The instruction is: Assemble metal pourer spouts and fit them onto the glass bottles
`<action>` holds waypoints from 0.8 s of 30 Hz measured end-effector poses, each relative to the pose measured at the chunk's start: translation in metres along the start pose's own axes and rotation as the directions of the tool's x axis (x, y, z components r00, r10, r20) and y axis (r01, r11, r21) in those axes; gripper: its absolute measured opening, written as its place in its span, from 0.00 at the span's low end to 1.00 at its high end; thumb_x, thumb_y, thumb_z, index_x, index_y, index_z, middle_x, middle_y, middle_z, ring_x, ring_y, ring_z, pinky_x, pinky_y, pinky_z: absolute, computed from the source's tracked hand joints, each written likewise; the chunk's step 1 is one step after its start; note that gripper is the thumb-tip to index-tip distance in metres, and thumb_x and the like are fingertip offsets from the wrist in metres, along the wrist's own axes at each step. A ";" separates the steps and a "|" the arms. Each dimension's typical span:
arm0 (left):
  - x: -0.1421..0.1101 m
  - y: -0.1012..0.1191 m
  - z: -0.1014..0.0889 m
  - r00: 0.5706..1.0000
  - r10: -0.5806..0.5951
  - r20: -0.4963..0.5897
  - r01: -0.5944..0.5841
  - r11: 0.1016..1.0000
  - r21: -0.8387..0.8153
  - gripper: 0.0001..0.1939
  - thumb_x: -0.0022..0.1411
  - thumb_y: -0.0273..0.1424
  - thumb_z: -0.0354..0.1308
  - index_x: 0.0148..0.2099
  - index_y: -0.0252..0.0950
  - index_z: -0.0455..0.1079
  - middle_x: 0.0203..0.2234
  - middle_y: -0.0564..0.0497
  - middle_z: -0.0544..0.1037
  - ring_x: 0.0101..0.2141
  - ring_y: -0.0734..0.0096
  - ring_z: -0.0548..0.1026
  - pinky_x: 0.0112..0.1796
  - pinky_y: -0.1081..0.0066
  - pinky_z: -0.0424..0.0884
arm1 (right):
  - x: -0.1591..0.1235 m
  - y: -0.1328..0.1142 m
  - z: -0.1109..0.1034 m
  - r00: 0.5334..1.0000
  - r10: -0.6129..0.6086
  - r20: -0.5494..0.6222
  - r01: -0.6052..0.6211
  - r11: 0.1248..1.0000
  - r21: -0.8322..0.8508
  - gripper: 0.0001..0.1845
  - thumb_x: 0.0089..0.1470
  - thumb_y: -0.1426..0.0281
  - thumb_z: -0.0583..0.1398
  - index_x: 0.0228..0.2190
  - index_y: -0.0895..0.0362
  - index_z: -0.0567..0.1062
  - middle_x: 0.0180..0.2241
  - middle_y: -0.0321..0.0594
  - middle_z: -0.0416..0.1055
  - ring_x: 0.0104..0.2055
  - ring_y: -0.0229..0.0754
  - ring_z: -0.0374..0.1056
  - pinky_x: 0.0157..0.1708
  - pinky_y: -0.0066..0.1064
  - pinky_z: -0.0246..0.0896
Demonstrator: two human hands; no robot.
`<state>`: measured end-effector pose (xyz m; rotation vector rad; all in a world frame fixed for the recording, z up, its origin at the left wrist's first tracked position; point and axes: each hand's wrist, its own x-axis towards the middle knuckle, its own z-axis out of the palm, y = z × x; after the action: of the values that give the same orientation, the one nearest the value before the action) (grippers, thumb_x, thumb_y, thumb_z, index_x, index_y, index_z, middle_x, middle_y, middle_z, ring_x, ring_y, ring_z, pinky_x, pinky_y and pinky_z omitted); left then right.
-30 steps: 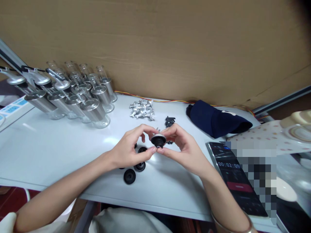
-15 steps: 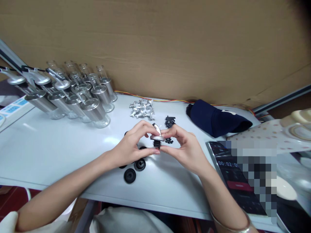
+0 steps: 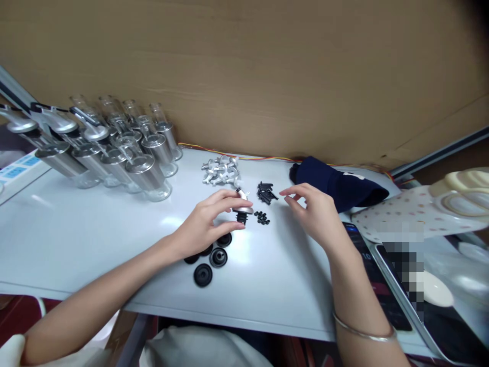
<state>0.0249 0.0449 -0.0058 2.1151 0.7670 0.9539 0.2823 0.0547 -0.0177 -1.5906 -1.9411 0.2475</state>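
My left hand (image 3: 208, 221) pinches a bottle pourer (image 3: 242, 210) between thumb and fingers, its silver spout up and its black ribbed stopper down. My right hand (image 3: 311, 209) is held over the table with thumb and fingertips apart and nothing between them. Closest to its fingertips lies a small pile of black flip pieces (image 3: 266, 192). Several tiny black rings (image 3: 262, 218) sit just in front of that pile. Black round discs (image 3: 219, 257) lie below my left hand, some partly hidden by it. Behind is a heap of silver spout tops (image 3: 221, 171).
Glass bottles with metal sleeves (image 3: 147, 171) stand at the left, some fitted with pourers. A navy cap (image 3: 336, 183) lies at the back right, near a spotted white item (image 3: 397, 214) and a phone (image 3: 385, 285). A cardboard wall (image 3: 244, 76) closes off the back.
My right hand has let go of the pourer and moved right, its fingers parting beside the black flip pieces. My left hand still holds the pourer in about the same place.
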 end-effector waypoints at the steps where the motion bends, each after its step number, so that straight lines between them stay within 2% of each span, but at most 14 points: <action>1: 0.000 0.000 0.000 1.000 -0.002 0.016 0.002 1.000 -0.013 0.14 0.62 0.28 0.59 0.51 0.40 0.70 0.46 0.46 0.73 0.48 0.64 0.72 0.46 0.65 0.72 | 0.000 0.006 0.003 1.000 -0.004 0.009 0.005 0.998 -0.062 0.11 0.54 0.72 0.55 0.32 0.55 0.79 0.37 0.45 0.75 0.38 0.49 0.70 0.40 0.42 0.64; 4: 0.000 0.000 0.002 0.999 0.013 0.048 -0.011 0.999 -0.036 0.13 0.63 0.24 0.55 0.50 0.38 0.70 0.45 0.46 0.75 0.48 0.65 0.72 0.46 0.65 0.72 | -0.003 0.015 0.013 0.997 -0.016 0.076 0.029 0.984 -0.174 0.15 0.56 0.73 0.53 0.36 0.56 0.80 0.45 0.47 0.74 0.45 0.54 0.68 0.44 0.46 0.63; 6: 0.000 0.000 0.002 0.998 0.020 0.055 -0.017 0.999 -0.046 0.12 0.63 0.23 0.54 0.48 0.37 0.70 0.45 0.45 0.74 0.46 0.66 0.73 0.45 0.66 0.72 | -0.005 0.015 0.019 0.993 -0.023 0.115 0.045 0.980 -0.196 0.17 0.57 0.73 0.52 0.37 0.57 0.80 0.47 0.49 0.73 0.47 0.54 0.67 0.45 0.47 0.62; 11: 0.001 0.001 0.003 0.998 -0.016 0.066 0.022 0.996 -0.091 0.07 0.61 0.25 0.57 0.43 0.37 0.70 0.42 0.46 0.75 0.42 0.67 0.73 0.43 0.66 0.72 | -0.007 0.012 0.022 0.985 -0.001 0.170 0.036 0.978 -0.204 0.15 0.57 0.73 0.53 0.36 0.60 0.80 0.41 0.51 0.74 0.44 0.54 0.68 0.44 0.45 0.62; 13: 0.000 0.000 0.004 0.997 -0.064 0.051 0.071 0.988 -0.138 0.08 0.60 0.26 0.58 0.43 0.37 0.67 0.42 0.47 0.75 0.42 0.68 0.74 0.43 0.66 0.72 | -0.006 0.012 0.021 0.987 0.004 0.163 0.032 0.975 -0.218 0.14 0.56 0.74 0.54 0.34 0.59 0.80 0.39 0.49 0.76 0.42 0.52 0.69 0.43 0.42 0.63; 16: -0.002 -0.002 0.006 0.990 -0.135 0.027 0.138 0.963 -0.230 0.18 0.57 0.26 0.61 0.49 0.39 0.61 0.41 0.48 0.74 0.42 0.68 0.75 0.44 0.66 0.72 | -0.003 0.011 0.016 0.996 0.001 0.085 0.015 0.982 -0.190 0.12 0.53 0.73 0.56 0.28 0.57 0.80 0.34 0.45 0.77 0.37 0.49 0.71 0.40 0.39 0.63; 21: -0.003 -0.003 0.008 0.980 -0.190 0.053 0.197 0.943 -0.268 0.36 0.54 0.26 0.64 0.61 0.42 0.51 0.36 0.52 0.74 0.40 0.69 0.74 0.45 0.65 0.70 | -0.001 -0.010 0.006 0.985 0.056 -0.163 -0.059 0.998 -0.014 0.08 0.51 0.67 0.61 0.22 0.54 0.75 0.26 0.40 0.75 0.30 0.47 0.70 0.32 0.36 0.61; 24: -0.003 -0.004 0.008 0.975 -0.209 0.080 0.223 0.936 -0.274 0.41 0.54 0.26 0.64 0.65 0.43 0.48 0.37 0.52 0.74 0.40 0.69 0.74 0.45 0.66 0.70 | -0.005 -0.033 0.006 0.971 0.016 -0.240 0.008 0.995 0.096 0.08 0.50 0.70 0.61 0.21 0.54 0.70 0.25 0.37 0.73 0.29 0.44 0.70 0.32 0.34 0.62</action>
<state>0.0284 0.0420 -0.0137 1.7618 0.7711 0.8347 0.2521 0.0432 -0.0074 -1.4883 -1.7150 0.1400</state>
